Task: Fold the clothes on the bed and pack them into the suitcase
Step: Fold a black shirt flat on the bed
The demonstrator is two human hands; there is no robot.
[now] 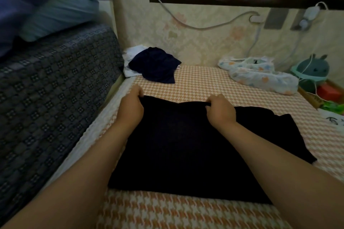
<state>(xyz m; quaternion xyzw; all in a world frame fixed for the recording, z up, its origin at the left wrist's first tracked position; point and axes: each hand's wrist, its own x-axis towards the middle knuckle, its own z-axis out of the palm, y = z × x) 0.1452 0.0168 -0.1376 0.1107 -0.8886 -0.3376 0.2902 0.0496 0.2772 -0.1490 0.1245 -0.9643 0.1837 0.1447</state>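
A dark navy garment (178,147) lies spread flat on the orange-and-white houndstooth bed (204,83). My left hand (131,105) grips its far left corner. My right hand (220,109) pinches the far edge near the middle. A sleeve or flap sticks out to the right of my right arm. Farther back, a crumpled dark garment (155,64) sits on a white garment (133,53) by the wall. No suitcase is in view.
A dark patterned couch or mattress side (52,87) rises along the left, with blue pillows (55,11) on top. White patterned cloth bundles (260,76) and a teal plush toy (312,69) sit at the far right. Cables (204,26) hang on the wall.
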